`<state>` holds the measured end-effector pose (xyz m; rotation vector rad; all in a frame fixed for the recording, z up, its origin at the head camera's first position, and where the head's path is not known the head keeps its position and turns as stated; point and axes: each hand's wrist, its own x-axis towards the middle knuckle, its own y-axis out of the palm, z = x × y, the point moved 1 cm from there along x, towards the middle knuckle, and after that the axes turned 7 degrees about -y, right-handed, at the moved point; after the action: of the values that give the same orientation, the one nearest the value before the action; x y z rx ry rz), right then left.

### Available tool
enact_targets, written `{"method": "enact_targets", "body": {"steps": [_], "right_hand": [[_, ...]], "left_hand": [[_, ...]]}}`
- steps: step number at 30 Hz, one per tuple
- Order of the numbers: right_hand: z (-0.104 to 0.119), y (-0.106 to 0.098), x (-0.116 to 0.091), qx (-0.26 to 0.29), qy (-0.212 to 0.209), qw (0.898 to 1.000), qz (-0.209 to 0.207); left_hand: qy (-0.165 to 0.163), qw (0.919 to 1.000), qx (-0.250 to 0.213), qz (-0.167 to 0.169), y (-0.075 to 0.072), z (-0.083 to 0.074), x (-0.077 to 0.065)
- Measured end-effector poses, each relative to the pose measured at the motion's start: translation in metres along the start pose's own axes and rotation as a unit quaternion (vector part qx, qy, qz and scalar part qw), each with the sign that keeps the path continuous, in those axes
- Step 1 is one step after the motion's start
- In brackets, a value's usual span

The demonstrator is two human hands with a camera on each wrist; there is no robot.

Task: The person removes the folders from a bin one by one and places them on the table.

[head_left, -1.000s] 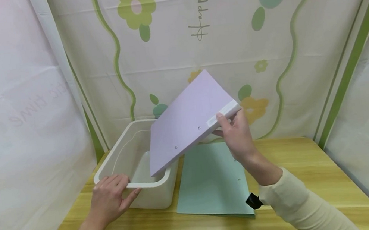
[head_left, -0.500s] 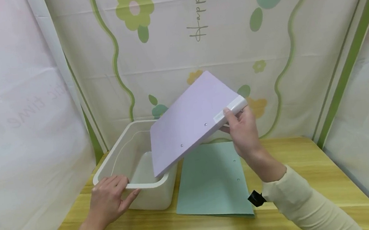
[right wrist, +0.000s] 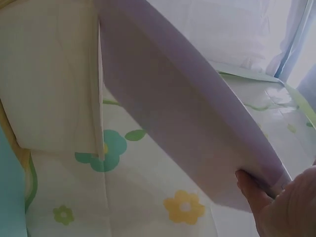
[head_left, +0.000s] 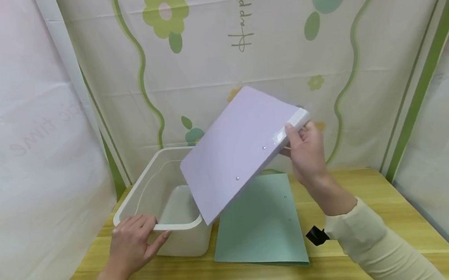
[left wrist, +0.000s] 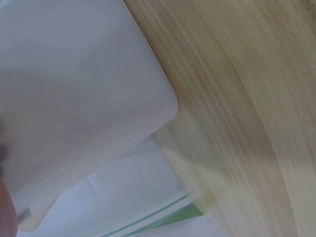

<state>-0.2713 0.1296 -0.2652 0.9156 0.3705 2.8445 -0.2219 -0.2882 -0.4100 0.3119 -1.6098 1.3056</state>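
Observation:
My right hand (head_left: 307,149) pinches a lilac binder (head_left: 233,143) by its labelled spine, thumb on the near face. Tilted, the binder hangs with its lower left corner at the right rim of a white plastic bin (head_left: 184,249). My left hand (head_left: 132,241) grips the bin's near rim, fingers over the edge and thumb outside. A mint green folder (head_left: 260,227) lies flat on the table right of the bin, below the binder. In the right wrist view, the binder (right wrist: 182,103) slants across the frame beside the bin (right wrist: 49,74).
The wooden table (head_left: 355,254) carries the bin and the green folder. Behind it hangs a flower-printed curtain (head_left: 199,60), and pale fabric walls stand on both sides.
My right hand has moved to the right and slightly up with the lilac binder. The binder's lower corner has shifted from inside the bin to its right rim. The left hand stays put.

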Motion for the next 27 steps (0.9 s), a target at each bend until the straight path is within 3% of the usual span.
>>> {"method": "enact_targets", "body": {"steps": [17, 27], "right_hand": [[0.002, -0.016, 0.011, -0.007, 0.063, 0.998, -0.001], [0.001, -0.026, 0.016, -0.045, 0.084, 0.995, 0.002]], "left_hand": [[0.002, 0.9999, -0.006, -0.015, 0.002, 0.000, 0.001], [0.003, 0.9996, -0.009, -0.028, 0.002, 0.000, 0.002]]}}
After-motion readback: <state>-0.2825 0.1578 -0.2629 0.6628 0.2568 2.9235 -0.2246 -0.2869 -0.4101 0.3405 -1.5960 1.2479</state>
